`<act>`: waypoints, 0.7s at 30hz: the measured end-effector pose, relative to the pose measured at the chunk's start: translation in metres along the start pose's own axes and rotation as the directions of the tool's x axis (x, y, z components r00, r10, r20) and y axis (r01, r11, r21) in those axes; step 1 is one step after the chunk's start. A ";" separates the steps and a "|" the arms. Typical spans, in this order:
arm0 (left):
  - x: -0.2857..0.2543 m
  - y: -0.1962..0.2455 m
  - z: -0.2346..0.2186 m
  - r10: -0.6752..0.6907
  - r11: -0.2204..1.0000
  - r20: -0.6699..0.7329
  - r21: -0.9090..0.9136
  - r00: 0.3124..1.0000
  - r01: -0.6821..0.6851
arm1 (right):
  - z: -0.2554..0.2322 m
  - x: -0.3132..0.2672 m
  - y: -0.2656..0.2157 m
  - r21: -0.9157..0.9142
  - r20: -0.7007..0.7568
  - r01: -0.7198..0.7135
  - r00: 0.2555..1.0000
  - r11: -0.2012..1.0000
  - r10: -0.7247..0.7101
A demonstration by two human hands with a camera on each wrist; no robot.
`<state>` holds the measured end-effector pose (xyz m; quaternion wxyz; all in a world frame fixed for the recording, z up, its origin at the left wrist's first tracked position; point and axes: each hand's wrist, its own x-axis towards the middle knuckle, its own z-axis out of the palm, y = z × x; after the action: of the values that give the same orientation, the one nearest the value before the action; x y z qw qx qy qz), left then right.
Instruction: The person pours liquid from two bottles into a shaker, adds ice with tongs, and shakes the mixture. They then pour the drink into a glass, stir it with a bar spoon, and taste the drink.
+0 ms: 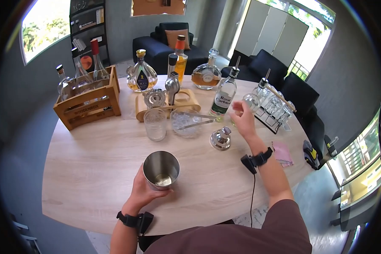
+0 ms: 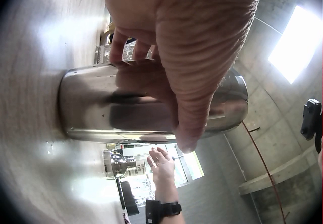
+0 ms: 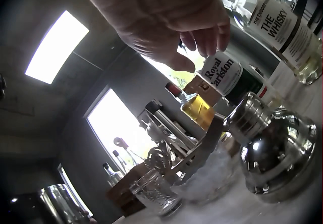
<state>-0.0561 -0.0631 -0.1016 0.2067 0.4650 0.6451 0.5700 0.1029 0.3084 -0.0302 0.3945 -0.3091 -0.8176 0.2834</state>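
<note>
My left hand grips a steel shaker tin from the side, thumb along its near wall. A little pale liquid shows at the tin's bottom, and in the left wrist view its base is right at the tabletop. My right hand reaches out beside the Royal Carlston bottle, fingers loosely bent with nothing in them. Another clear bottle, labelled The Whisky, stands beyond that hand. The steel shaker top stands just left of the right wrist.
A glass bowl of ice with tongs lies mid-table, beside a mixing glass. Behind are a wooden tool stand and several liquor bottles. A wooden bottle crate is at left; a glass rack and pink cloth at right.
</note>
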 end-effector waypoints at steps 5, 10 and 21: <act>0.000 0.005 0.000 -0.030 0.999 0.026 0.028 0.999 0.029 | 0.020 -0.039 -0.053 0.032 0.184 0.048 0.981 0.998 -0.053; 0.001 0.007 0.000 -0.056 0.998 0.021 -0.002 0.998 0.056 | 0.054 -0.034 -0.039 -0.578 0.032 0.379 0.896 0.723 -0.444; 0.002 0.006 -0.001 -0.019 0.999 0.022 0.049 1.000 0.018 | 0.043 0.022 -0.018 -0.263 0.534 0.055 0.840 0.963 0.098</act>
<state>-0.0556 -0.0619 -0.0957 0.2076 0.4702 0.6607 0.5471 0.0509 0.3032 -0.0297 0.0986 -0.2758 -0.9228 0.2505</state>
